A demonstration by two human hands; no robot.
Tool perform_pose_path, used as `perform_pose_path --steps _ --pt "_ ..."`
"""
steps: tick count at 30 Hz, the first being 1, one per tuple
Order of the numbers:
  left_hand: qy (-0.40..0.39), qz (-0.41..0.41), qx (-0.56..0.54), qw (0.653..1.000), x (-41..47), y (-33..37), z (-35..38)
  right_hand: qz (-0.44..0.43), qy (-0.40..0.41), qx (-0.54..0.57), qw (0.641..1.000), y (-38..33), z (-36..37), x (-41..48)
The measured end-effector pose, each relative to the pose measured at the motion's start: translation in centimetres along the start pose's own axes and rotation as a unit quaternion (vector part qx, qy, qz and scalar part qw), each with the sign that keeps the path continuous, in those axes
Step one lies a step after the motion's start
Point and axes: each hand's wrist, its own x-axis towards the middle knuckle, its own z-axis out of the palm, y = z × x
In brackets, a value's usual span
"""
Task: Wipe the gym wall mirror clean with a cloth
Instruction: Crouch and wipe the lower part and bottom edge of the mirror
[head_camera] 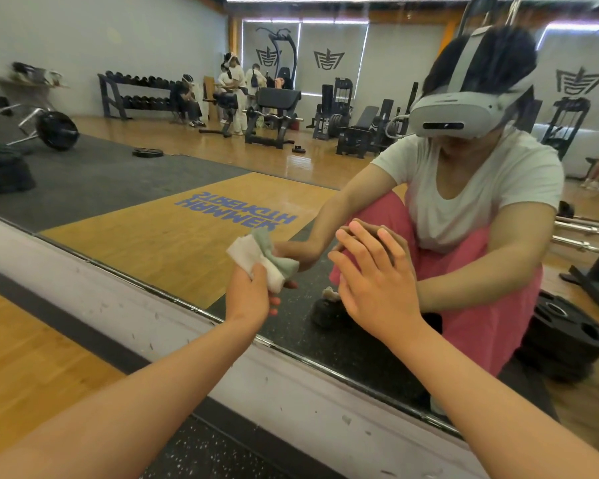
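Observation:
The wall mirror fills most of the view, its lower edge running from the left down to the right. My left hand grips a bunched white cloth and holds it against the glass low down near the mirror's bottom edge. The cloth's reflection shows greenish behind it. My right hand is flat on the glass to the right of the cloth, with fingers straight and spread. Both forearms reach in from the bottom of the view.
A scuffed white wall strip runs under the mirror, above wooden floor and speckled black matting. The glass reflects me crouching, weight plates, benches, a dumbbell rack and several people far back.

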Motion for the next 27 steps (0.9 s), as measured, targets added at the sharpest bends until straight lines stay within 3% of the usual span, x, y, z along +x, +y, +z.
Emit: perform_pose_path --steps 2,8,14,18,22,27 --pt "0.003 -0.007 0.001 1.000 0.1 0.1 -0.3 0.000 -0.003 0.000 1.000 0.0 0.0 0.0" --pt "0.021 0.108 -0.036 0.993 0.9 5.9 0.5 0.013 -0.005 0.007 1.000 -0.1 -0.1 0.0" --pt "0.023 0.087 -0.063 0.994 0.4 4.5 1.2 0.066 0.001 0.046 0.997 -1.2 -0.8 2.1" --pt "0.059 0.037 0.005 0.998 1.7 0.6 -0.2 0.061 -0.010 0.084 0.995 -2.2 -0.6 2.9" --pt "0.030 -0.005 0.051 0.998 2.5 -1.9 -2.1 0.036 -0.033 0.103 0.994 -3.2 0.1 2.9" --pt "0.031 0.087 0.016 0.996 3.0 0.6 -2.1 0.053 -0.038 0.111 0.992 -3.9 0.6 3.9"
